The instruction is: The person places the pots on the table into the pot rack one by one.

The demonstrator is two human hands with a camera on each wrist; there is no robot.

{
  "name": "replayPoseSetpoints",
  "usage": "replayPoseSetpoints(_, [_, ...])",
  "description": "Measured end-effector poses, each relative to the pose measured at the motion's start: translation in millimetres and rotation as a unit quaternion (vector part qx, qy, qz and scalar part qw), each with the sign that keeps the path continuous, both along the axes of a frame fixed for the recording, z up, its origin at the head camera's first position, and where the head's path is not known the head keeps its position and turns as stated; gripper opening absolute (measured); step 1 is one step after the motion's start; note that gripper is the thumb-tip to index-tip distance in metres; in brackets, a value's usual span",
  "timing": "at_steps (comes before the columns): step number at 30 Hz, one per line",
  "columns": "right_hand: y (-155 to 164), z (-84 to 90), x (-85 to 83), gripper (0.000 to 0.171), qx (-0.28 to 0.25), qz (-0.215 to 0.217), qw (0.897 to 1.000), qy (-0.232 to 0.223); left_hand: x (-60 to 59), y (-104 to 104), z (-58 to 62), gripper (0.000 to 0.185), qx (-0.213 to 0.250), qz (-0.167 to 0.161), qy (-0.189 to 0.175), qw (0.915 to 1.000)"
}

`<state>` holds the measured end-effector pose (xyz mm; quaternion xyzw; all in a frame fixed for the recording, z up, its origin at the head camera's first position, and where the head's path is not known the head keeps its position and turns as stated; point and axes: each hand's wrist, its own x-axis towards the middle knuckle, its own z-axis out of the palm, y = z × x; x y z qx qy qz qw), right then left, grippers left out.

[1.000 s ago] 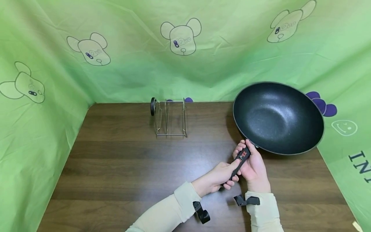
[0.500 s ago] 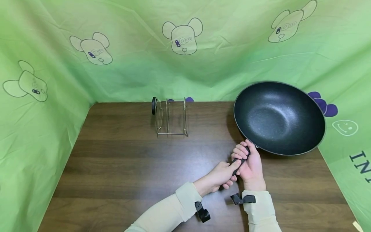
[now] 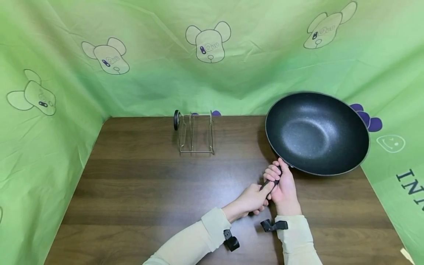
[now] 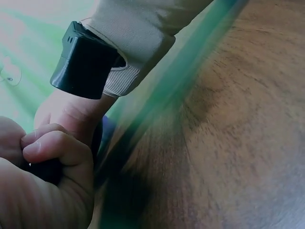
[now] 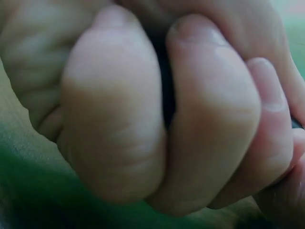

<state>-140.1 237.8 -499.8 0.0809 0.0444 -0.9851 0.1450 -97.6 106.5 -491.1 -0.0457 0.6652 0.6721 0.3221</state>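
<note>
Both hands grip the wok's handle (image 3: 272, 183): right hand (image 3: 283, 187) curled nearest the bowl, left hand (image 3: 253, 200) wrapped round the butt end. The black wok (image 3: 317, 133) lies beyond them, at the table's (image 3: 139, 184) far right corner, handle slanting toward the person.

The counter (image 3: 139, 191) in front of me is dark brown wood with long grain bands. At its far edge, left of the middle, stands a wire rack (image 3: 195, 134) — upright, with a black knob on its left side. At the far right corner rests my black wok (image 3: 316, 132) — rim overhanging the right edge.
</note>
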Motion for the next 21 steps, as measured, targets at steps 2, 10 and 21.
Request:
replayPoseSetpoints(2, [-0.1,-0.4,1.1,0.04,0.005,0.0,1.0,0.003,0.4,0.0,-0.9,0.049,0.001,-0.001,-0.004,1.0])
replayPoseSetpoints(10, [-0.5,-3.3,2.1,0.04,0.015,0.0,1.0,0.024,2.0,1.9,-1.7,0.05,-0.009,0.008,-0.009,0.9999])
replayPoseSetpoints(21, [-0.1,0.7,4.2,0.041,0.042,0.002,0.999,0.015,6.9,4.6,-1.4,0.052,0.021,0.039,-0.021,0.9988])
